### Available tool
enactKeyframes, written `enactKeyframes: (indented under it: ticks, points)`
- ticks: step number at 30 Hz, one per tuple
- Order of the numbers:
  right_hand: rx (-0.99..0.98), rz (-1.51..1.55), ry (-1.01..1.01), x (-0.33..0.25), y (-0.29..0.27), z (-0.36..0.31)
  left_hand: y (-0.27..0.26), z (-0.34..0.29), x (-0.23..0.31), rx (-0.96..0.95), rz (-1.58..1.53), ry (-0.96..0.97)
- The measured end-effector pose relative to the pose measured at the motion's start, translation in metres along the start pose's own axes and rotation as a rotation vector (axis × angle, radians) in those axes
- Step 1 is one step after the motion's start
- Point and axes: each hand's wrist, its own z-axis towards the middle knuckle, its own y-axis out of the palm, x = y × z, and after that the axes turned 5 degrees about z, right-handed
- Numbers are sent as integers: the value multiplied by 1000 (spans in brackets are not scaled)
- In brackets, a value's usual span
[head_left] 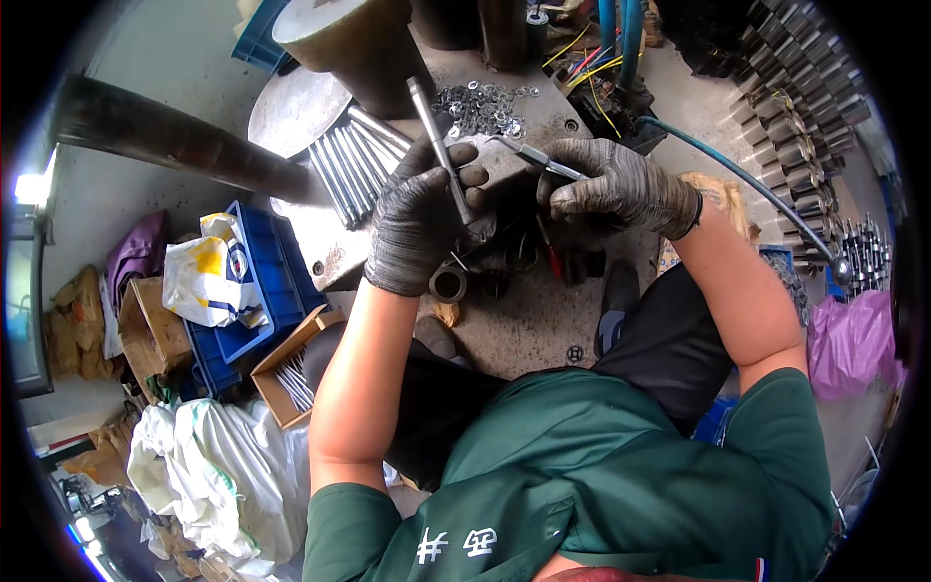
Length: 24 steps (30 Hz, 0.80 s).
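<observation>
Both of my hands wear dark, dirty gloves and are raised over the edge of a metal machine table [344, 250]. My left hand [412, 218] is closed round a slim shiny metal rod [433, 136], which is tilted with its top end leaning away to the left. Held by my right hand [621, 186] is a thin metal tool [538, 158] with a bent tip, pointing left toward the rod; a gap separates the two. Behind the rod lies a pile of small metal rings [480, 109]. Several similar rods [344, 175] lie side by side left of my left hand.
A thick press column [364, 58] rises beyond my left hand. Blue crates [276, 276] and an open cardboard box of thin rods [291, 378] stand at left. A blue hose [722, 163] curves over the right side, near stacked metal cylinders [790, 136].
</observation>
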Motion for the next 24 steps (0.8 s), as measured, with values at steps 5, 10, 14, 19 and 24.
enactKeyframes:
  ticks: [5, 10, 14, 19, 24]
  points:
    - [100, -49, -7, -25, 3, -9, -26, 14, 0, 228, 1084, 179]
    - [281, 79, -116, -17, -3, -9, -3, 24, -22, 294, 2037, 342]
    - [307, 122, -146, -9, -13, -7, 13, 27, -21, 260, 2236, 195]
    - [321, 126, -123, -8, -8, -8, 1, 21, -23, 108, 2271, 317]
    - [297, 97, -47, -5, -13, -6, 0, 5, -37, 50, 2213, 478]
